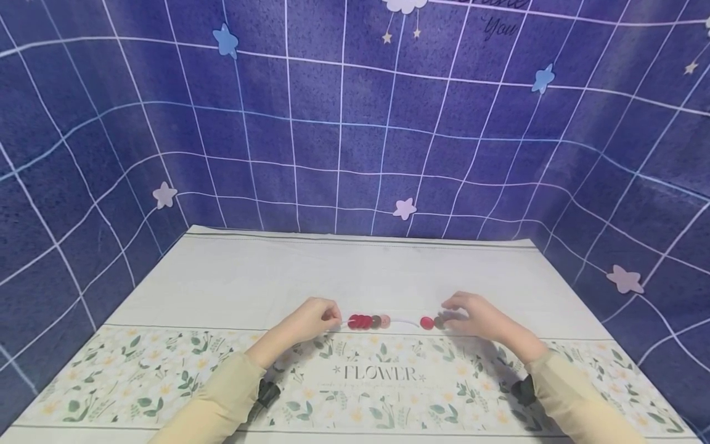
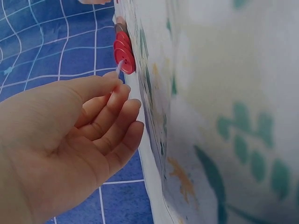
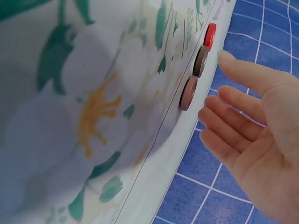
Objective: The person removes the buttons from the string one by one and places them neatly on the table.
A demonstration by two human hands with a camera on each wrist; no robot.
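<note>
Left hand (image 2: 70, 135): thumb and forefinger pinch the end of a thin white cord (image 2: 120, 67); the other fingers (image 2: 122, 140) lie loosely curled beneath. The cord runs straight from the pinch into a row of red buttons (image 2: 124, 52), which sit edge to edge just beyond the fingertips. From the head view the same row of red buttons (image 1: 360, 321) is followed by a dark button and a pale pink one, all threaded on the cord (image 1: 407, 321), which continues bare across a short gap toward the right.

Right hand (image 3: 254, 126): fingers relaxed and slightly spread, holding nothing. The fingertips hover just beside three loose buttons lying flat in a line: a mauve button (image 3: 188, 93) nearest, a brown button (image 3: 201, 60) next, a single red button (image 3: 210, 35) farthest. Whether any fingertip touches them cannot be told. In the head view the right hand (image 1: 481, 319) partly covers this group, with the single red button (image 1: 426, 322) showing at its left.

All items lie on a white tablecloth (image 1: 266, 277) with a floral border printed "FLOWER". Both forearms wear beige sleeves (image 1: 222, 401). A blue gridded backdrop (image 1: 344, 123) with star shapes stands behind the table.
</note>
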